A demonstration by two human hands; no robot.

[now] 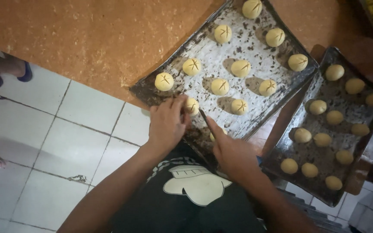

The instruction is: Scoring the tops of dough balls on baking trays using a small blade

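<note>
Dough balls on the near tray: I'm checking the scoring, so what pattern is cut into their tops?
Crossing slits, star-like, on the pale yellow dough balls, in the head view.

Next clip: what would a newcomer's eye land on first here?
Two dark baking trays of pale yellow dough balls: the centre tray holds balls scored with star cuts, the right tray smooth ones. At the centre tray's near edge, the left hand steadies a dough ball while the right hand holds a thin blade.

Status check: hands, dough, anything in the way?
Left hand steadies a dough ball on the near tray. Right hand holds a thin blade beside it. Nothing in the way.
</note>
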